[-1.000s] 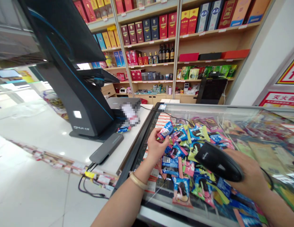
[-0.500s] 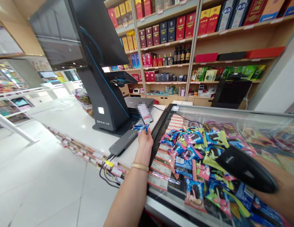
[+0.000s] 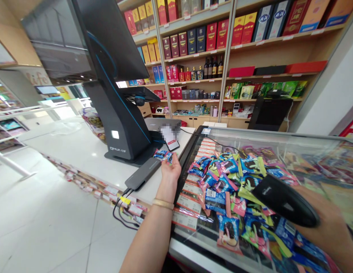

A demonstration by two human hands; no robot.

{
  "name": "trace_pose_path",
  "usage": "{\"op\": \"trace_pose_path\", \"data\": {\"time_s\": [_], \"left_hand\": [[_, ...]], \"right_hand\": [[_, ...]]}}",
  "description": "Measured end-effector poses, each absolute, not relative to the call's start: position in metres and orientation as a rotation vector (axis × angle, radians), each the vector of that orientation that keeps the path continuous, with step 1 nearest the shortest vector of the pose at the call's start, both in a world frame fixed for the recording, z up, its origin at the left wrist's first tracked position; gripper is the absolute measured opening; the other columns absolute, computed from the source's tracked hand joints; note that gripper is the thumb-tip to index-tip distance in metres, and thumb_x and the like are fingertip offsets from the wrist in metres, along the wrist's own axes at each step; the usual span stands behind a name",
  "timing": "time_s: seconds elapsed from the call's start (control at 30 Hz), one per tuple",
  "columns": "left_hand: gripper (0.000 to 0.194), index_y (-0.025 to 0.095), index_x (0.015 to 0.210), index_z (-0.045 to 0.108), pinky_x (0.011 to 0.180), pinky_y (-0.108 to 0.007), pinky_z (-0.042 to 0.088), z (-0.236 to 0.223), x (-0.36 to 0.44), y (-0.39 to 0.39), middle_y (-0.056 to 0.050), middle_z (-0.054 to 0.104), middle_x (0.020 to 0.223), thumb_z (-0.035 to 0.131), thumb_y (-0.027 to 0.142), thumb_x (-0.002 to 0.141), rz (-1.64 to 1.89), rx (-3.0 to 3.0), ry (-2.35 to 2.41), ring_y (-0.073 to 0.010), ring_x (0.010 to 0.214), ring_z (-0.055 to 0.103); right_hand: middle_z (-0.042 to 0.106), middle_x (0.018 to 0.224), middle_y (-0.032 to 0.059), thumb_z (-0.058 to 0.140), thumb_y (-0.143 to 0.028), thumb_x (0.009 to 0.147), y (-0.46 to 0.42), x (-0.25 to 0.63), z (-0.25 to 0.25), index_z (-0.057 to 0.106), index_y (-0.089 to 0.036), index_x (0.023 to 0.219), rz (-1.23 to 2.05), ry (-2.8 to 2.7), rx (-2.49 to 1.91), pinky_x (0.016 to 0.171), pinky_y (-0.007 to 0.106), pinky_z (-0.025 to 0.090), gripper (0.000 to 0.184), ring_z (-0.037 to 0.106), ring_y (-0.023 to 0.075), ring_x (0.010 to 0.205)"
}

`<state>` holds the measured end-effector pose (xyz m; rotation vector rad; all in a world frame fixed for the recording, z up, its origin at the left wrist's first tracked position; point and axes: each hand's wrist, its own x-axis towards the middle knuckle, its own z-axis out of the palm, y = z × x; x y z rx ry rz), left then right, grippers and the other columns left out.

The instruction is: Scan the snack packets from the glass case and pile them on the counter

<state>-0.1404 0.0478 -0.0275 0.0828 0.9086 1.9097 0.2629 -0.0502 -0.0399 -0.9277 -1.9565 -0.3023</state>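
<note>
My left hand [image 3: 171,168] is at the white counter [image 3: 138,199], its fingers curled round a small blue-and-pink snack packet [image 3: 168,156]. A similar snack packet [image 3: 159,153] lies against it on the left, beside a flat grey box [image 3: 142,173] with cables. Just beyond my fingers is a phone [image 3: 173,144], its upper part blurred out. My right hand [image 3: 321,218] grips a black barcode scanner [image 3: 286,201], held over a heap of snack packets [image 3: 229,182]. The scanner hides part of that heap and of my fingers.
A dark screen stand [image 3: 123,125] rises at the left of the counter. The heap lies on a glass-topped case [image 3: 304,138] with price tags [image 3: 190,203] under the glass. A black cable [image 3: 214,139] crosses the glass. Shelves of boxes and bottles [image 3: 213,68] stand behind.
The view has shifted slightly, so things appear further left. My left hand stays at the packets, and the phone shows more plainly. The scanner stays over the heap in my right hand.
</note>
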Motion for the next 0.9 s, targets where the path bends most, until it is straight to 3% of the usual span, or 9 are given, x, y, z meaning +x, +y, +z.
{"op": "trace_pose_path", "data": {"time_s": [0.13, 0.23, 0.43, 0.5, 0.63, 0.9], "left_hand": [[0.018, 0.012, 0.105, 0.066, 0.070, -0.022, 0.063, -0.023, -0.120, 0.045, -0.009, 0.072, 0.088, 0.059, 0.012, 0.088, 1.850, 0.085, 0.908, -0.0155, 0.082, 0.073], [0.015, 0.013, 0.098, 0.067, 0.085, -0.027, 0.062, -0.026, -0.096, 0.041, -0.010, 0.074, 0.094, 0.068, 0.012, 0.084, 1.819, 0.322, 0.990, -0.0163, 0.089, 0.073], [0.032, 0.020, 0.106, 0.070, 0.115, -0.051, 0.039, -0.048, -0.069, 0.036, -0.016, 0.071, 0.125, 0.080, 0.029, 0.076, 1.395, 1.572, 1.861, -0.0339, 0.129, 0.058], [0.032, 0.018, 0.105, 0.070, 0.116, -0.052, 0.036, -0.052, -0.068, 0.036, -0.020, 0.067, 0.133, 0.077, 0.038, 0.080, 1.139, 1.747, 2.029, -0.0376, 0.134, 0.054], [0.032, 0.017, 0.105, 0.070, 0.111, -0.049, 0.039, -0.050, -0.069, 0.038, -0.020, 0.069, 0.127, 0.072, 0.042, 0.084, 0.919, 1.836, 2.096, -0.0375, 0.130, 0.057], [0.037, 0.022, 0.104, 0.062, 0.090, -0.037, 0.050, -0.048, -0.071, 0.035, -0.004, 0.070, 0.095, 0.079, 0.022, 0.072, 1.322, 1.698, 1.894, -0.0253, 0.095, 0.068]], "right_hand": [[0.074, 0.099, 0.0082, 0.063, -0.020, 0.085, -0.045, 0.268, -0.043, 0.065, -0.027, 0.111, -0.310, -1.963, -0.903, 0.082, 0.041, 0.061, 0.027, 0.075, 0.0297, 0.089], [0.074, 0.098, 0.0083, 0.064, -0.025, 0.087, -0.038, 0.274, -0.046, 0.066, -0.024, 0.112, -0.329, -2.016, -0.809, 0.077, 0.038, 0.061, 0.025, 0.074, 0.0277, 0.088], [0.075, 0.097, 0.0068, 0.063, -0.031, 0.088, -0.034, 0.277, -0.047, 0.067, -0.026, 0.114, -0.293, -2.042, -0.763, 0.071, 0.039, 0.061, 0.027, 0.074, 0.0281, 0.083], [0.075, 0.096, 0.0069, 0.062, -0.031, 0.088, -0.034, 0.276, -0.046, 0.066, -0.027, 0.116, -0.318, -2.052, -0.763, 0.070, 0.041, 0.061, 0.029, 0.074, 0.0292, 0.083], [0.074, 0.096, 0.0067, 0.061, -0.026, 0.087, -0.036, 0.272, -0.043, 0.064, -0.025, 0.116, -0.328, -2.060, -0.753, 0.071, 0.038, 0.061, 0.029, 0.074, 0.0275, 0.083], [0.072, 0.094, 0.0057, 0.059, -0.020, 0.086, -0.041, 0.263, -0.035, 0.066, -0.023, 0.112, -0.266, -2.040, -0.764, 0.071, 0.034, 0.058, 0.027, 0.072, 0.0238, 0.082]]}}
